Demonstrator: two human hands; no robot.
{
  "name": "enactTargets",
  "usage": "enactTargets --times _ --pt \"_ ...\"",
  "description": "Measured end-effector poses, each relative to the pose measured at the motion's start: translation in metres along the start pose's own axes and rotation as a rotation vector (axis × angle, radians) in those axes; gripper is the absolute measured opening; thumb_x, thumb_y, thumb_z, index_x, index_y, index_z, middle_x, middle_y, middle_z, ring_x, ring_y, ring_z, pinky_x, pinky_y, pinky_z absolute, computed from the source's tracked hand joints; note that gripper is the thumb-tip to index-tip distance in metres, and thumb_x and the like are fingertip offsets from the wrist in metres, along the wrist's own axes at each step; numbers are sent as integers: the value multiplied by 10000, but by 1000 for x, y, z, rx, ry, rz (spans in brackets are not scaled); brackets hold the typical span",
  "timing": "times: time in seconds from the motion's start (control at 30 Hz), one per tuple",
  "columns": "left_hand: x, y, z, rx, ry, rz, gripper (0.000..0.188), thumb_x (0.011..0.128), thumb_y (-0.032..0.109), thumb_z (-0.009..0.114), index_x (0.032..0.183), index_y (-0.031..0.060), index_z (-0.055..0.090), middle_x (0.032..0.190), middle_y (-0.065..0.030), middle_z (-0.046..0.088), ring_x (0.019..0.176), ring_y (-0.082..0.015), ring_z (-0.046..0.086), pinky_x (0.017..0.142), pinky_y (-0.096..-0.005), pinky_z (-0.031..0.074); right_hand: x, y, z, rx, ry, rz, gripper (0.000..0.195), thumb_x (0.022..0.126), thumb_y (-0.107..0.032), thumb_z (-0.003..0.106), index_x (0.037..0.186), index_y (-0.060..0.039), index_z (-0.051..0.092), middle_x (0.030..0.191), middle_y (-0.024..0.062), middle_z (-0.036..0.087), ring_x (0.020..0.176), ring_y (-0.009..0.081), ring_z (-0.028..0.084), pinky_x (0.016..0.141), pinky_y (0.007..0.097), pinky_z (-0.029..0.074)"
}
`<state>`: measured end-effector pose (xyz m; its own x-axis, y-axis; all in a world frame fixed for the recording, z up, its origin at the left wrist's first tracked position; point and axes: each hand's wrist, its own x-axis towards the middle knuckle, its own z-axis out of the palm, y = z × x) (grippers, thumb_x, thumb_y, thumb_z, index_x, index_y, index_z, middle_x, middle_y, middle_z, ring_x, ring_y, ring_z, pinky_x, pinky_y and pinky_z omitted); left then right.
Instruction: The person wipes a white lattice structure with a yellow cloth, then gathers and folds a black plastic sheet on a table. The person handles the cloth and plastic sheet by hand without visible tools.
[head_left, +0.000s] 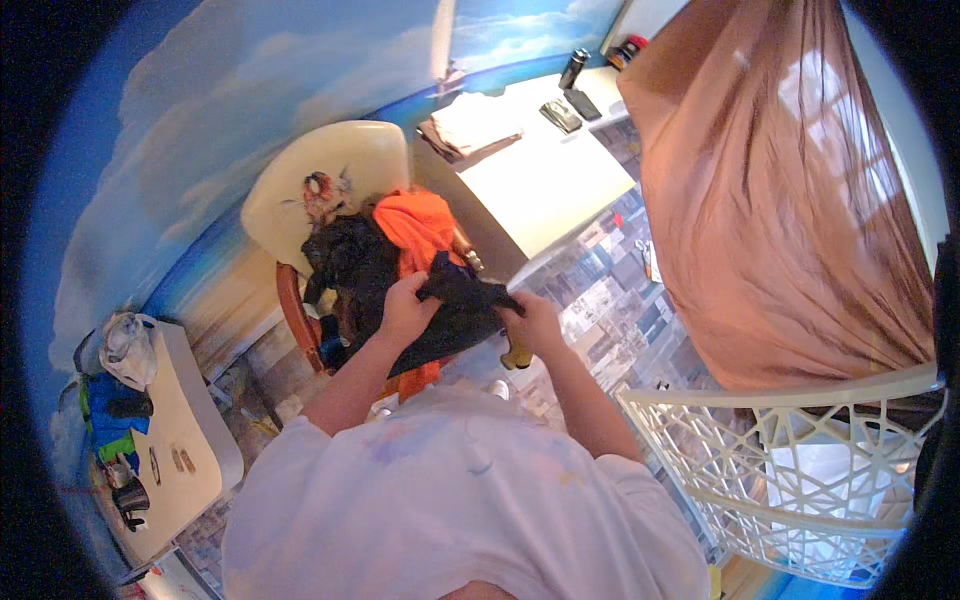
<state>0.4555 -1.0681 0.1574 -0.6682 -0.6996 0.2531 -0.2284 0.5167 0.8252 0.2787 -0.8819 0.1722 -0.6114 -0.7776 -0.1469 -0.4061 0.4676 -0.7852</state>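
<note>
Between my two hands a black cloth garment (465, 296) is stretched out, its exact kind unclear. My left hand (409, 309) grips its left edge, and my right hand (531, 324) pinches its right corner. Below and beyond it, dark clothing (352, 259) lies heaped on an armchair (352, 150) with a pale back and brown arms. An orange cloth (420, 221) hangs over the chair's right side, partly hidden behind the black garment. A small figure or toy with reddish and grey parts (321, 193) rests at the top of the heap.
Beyond the chair stands a white desk (562, 187) with folded cloth (476, 127) and a dark bottle (574, 69). A brown curtain (750, 225) hangs at right, above a white lattice basket (780, 397). At left, a pale shelf (202, 442) holds a white bag (129, 349) and small items.
</note>
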Motion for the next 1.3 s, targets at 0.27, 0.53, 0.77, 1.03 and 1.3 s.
enactTargets --times 0.27,0.53,0.77,1.03,1.3 --pt "48 75 117 -154 -56 -62 209 852 59 771 1021 -6 666 913 -123 697 860 -237 675 781 -351 530 39 90 -149 -47 43 3 260 860 -228 763 1071 -77 745 876 130 729 760 275 706 706 391 554" --pt "111 74 139 -181 -50 -238 194 889 62 743 1059 34 654 913 -63 698 868 -169 662 803 -319 528 123 125 -175 276 168 -74 498 768 -90 734 1260 -96 658 1121 86 682 671 172 551 675 313 505" --pt "183 54 196 -235 13 -162 210 907 134 747 1041 22 631 865 -98 688 816 -177 661 748 -327 518 207 139 -200 24 104 -146 482 714 48 579 1176 -63 659 1069 117 599 924 250 581 872 363 502" --pt "274 56 208 -134 -107 -198 222 899 150 745 1019 16 615 836 -108 669 769 -174 635 702 -336 501 322 153 -220 205 170 -105 399 790 109 545 1146 -8 684 1050 86 700 940 162 669 855 291 542" --pt "291 26 246 -120 5 -417 218 900 135 746 1011 15 602 874 -82 664 812 -158 631 735 -318 509 462 189 -205 173 47 -121 336 795 36 580 1095 -22 721 1043 133 693 912 248 693 860 353 560"
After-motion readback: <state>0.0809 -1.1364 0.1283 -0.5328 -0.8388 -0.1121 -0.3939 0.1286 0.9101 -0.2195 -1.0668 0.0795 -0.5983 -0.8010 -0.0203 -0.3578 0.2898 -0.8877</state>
